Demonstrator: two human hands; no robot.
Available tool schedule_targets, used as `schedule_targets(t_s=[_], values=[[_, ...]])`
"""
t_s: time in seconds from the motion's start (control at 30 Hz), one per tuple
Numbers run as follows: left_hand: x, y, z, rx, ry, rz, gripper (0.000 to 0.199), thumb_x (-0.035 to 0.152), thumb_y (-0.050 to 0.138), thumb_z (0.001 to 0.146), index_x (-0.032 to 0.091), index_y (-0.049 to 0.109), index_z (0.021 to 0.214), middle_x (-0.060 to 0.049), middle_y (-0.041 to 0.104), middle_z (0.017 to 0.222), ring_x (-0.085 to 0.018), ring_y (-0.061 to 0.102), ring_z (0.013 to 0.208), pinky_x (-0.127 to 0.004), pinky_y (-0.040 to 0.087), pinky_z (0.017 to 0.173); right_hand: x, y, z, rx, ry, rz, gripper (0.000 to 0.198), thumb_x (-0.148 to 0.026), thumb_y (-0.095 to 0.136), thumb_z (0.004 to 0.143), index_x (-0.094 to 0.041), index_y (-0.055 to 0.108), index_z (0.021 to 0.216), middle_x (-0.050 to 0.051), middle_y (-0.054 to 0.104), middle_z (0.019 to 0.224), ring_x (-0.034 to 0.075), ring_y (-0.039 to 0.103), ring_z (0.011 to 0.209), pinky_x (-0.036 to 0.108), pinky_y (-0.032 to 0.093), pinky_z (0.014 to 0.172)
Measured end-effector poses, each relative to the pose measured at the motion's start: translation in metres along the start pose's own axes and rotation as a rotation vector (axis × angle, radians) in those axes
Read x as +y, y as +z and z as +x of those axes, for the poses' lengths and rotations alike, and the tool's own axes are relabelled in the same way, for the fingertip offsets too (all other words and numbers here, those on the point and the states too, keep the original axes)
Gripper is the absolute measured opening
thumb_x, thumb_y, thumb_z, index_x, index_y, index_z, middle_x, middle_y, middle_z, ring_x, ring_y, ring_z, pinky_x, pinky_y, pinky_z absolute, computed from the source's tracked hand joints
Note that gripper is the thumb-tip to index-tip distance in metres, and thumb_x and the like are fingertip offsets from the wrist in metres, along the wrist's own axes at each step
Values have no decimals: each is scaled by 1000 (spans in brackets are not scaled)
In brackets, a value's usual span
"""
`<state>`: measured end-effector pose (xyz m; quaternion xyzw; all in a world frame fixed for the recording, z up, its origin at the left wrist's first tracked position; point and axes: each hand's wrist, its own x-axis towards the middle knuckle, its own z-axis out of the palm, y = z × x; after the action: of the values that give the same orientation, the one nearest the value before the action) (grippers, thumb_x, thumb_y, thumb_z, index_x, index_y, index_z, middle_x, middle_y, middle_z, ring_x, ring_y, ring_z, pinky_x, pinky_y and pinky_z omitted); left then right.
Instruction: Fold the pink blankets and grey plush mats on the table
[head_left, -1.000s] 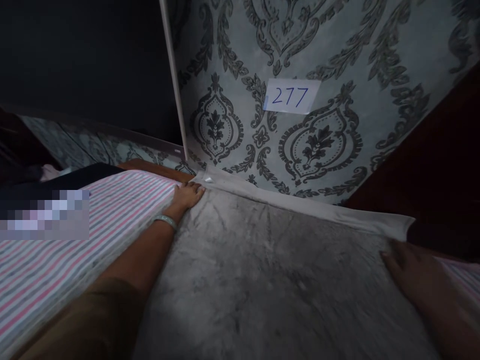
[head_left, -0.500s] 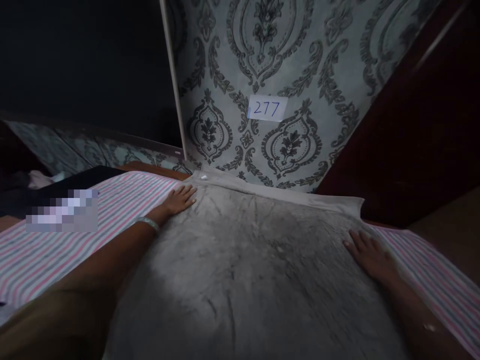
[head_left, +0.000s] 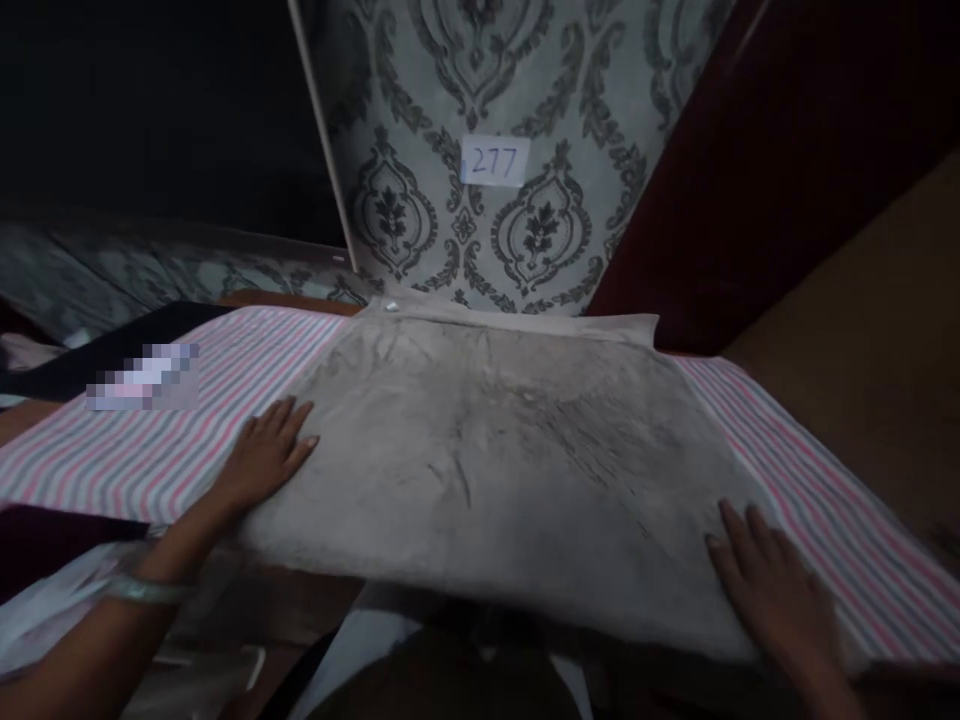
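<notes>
A grey, plush-looking cloth lies spread flat, with creases and darker brushed streaks near its middle and right. Beneath it, a pink, grey and white striped cloth shows on both sides. My left hand rests open on the grey cloth's left edge, fingers stretched out. On the right edge, my right hand lies palm down with its fingers spread. Along the far side, a paler strip of the grey cloth stands up slightly against the wall.
A dark screen is at the back left. Patterned wallpaper bears a paper marked 277. A dark red panel slants down on the right. A blurred-out patch covers something on the striped cloth.
Both hands have drawn back along the sides of the grey cloth toward me, the left one more. My view has pulled back, so the near edge of the cloth now shows.
</notes>
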<state>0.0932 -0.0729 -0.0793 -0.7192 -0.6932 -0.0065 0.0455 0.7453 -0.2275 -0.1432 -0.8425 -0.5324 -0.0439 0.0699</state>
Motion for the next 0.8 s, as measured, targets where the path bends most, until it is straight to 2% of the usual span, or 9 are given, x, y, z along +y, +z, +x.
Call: schedule_targets(t_s=[0.1, 0.27, 0.4, 0.5, 0.6, 0.67, 0.8], values=[[1, 5, -18, 74, -30, -26, 75, 53, 20, 93, 11, 34, 154, -17, 29, 162, -32, 28, 149, -49, 25, 120, -11, -9, -22, 53, 113, 17, 79, -60, 8, 93, -20, 36, 154, 16, 36, 157, 40, 35, 143, 62, 35, 108], [14, -5, -29, 164, -53, -49, 74, 48, 19, 94, 3, 44, 147, -26, 39, 154, -39, 38, 141, -54, 35, 112, -16, -14, -29, 95, 180, 14, 76, -57, 12, 96, -14, 43, 150, 22, 40, 153, 40, 38, 140, 60, 36, 107], [29, -15, -44, 289, -177, -59, 69, 49, 21, 95, 8, 56, 139, -22, 54, 142, -45, 47, 128, -65, 43, 97, -16, -17, -29, 112, 205, 6, 70, -56, 19, 97, -16, 44, 150, 20, 43, 151, 38, 41, 138, 59, 37, 106], [32, -18, -55, 341, -236, -90, 65, 45, 23, 96, 6, 63, 129, -20, 63, 132, -44, 53, 119, -61, 45, 97, -18, -19, -32, 144, 189, 12, 68, -53, 22, 98, -13, 45, 149, 21, 46, 148, 38, 44, 135, 58, 39, 105], [26, -22, -55, 262, -245, -130, 62, 44, 31, 93, 6, 62, 132, -23, 62, 131, -43, 52, 121, -57, 44, 101, -19, -20, -34, 163, 171, 21, 66, -50, 24, 98, -12, 46, 147, 23, 48, 146, 40, 47, 131, 59, 41, 103], [19, -29, -48, 173, -328, -218, 65, 46, 40, 90, 8, 55, 140, -24, 60, 131, -42, 53, 122, -56, 45, 100, -15, -19, -31, 146, 194, 20, 67, -53, 25, 98, -14, 46, 148, 21, 48, 146, 40, 47, 130, 59, 40, 103], [5, -43, -24, 49, -530, -591, 75, 46, 56, 83, 10, 45, 148, -18, 65, 121, -29, 63, 99, -46, 49, 96, 3, -13, -12, 55, 238, 38, 69, -59, 26, 96, -18, 44, 149, 17, 47, 150, 40, 44, 134, 59, 38, 106]])
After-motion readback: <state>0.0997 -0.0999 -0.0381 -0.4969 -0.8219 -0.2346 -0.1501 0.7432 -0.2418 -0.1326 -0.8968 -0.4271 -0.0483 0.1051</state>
